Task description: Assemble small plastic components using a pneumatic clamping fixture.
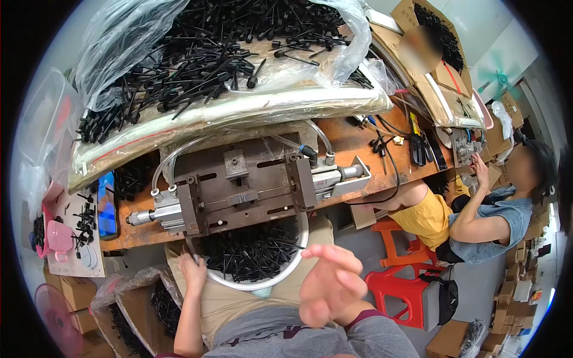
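My left hand is closed at the left rim of a white round basket. Something small and dark shows at its fingertips, too small to name. Raised over the basket's right side is my right hand, its fingers loosely bent and apart, holding nothing I can see. Thin black plastic rods with thicker heads fill the basket on my lap. Just beyond stands a metal fixture with an air cylinder at its left end and another at its right; a small block sits midway on its bar.
Behind the fixture, a plastic-lined carton is heaped with similar black rods. A blue-screened device stands at the bench's left. A co-worker sits at the right, beyond red stools. Clear air hoses and a black cable cross the bench.
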`<state>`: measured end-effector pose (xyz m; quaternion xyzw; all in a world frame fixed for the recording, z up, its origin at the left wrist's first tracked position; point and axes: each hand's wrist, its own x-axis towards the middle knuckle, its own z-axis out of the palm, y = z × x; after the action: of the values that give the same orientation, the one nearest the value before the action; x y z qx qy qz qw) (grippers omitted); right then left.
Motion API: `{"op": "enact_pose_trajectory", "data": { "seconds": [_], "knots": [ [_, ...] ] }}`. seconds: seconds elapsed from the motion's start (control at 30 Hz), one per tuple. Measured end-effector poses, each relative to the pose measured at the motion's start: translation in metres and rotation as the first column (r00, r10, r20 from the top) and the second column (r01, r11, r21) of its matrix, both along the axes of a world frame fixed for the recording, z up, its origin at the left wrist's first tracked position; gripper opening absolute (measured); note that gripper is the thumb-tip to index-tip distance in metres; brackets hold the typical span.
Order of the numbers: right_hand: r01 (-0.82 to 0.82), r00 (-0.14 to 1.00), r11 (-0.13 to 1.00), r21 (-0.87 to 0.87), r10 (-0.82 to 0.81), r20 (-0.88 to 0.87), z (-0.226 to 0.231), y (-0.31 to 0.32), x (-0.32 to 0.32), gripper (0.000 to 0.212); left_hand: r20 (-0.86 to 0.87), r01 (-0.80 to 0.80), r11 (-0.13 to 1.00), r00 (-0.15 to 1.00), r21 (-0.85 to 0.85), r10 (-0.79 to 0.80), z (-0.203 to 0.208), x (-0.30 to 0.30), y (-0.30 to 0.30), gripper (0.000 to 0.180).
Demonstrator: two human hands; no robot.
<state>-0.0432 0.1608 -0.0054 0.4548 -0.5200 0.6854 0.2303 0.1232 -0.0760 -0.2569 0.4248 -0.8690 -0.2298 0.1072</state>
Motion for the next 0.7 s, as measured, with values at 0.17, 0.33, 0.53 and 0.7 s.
{"op": "enact_pose_trajectory", "data": {
  "seconds": [0.17,0.33,0.53,0.7],
  "knots": [
    [-0.181,0.975,0.799,-0.573,0.066,-0.214,0.058,-0.032,0.046,0.054,0.03,0.0,1.0,1.0,0.015,-0.001,-0.004,0.0,0.001,0.06],
    [-0.184,0.964,0.798,-0.574,0.031,-0.265,0.083,-0.035,0.048,0.055,-0.004,0.013,0.999,1.0,-0.033,-0.013,-0.005,0.002,-0.003,0.062],
    [-0.132,0.971,0.816,-0.562,-0.007,-0.239,0.081,-0.035,0.036,0.056,-0.081,0.002,0.998,0.997,-0.066,-0.007,-0.008,-0.001,0.0,0.042],
    [-0.085,0.969,0.807,-0.584,-0.069,-0.236,0.083,-0.032,0.032,0.057,0.007,0.012,0.996,1.0,-0.083,-0.011,-0.022,0.004,-0.005,0.035]
  ]
}}
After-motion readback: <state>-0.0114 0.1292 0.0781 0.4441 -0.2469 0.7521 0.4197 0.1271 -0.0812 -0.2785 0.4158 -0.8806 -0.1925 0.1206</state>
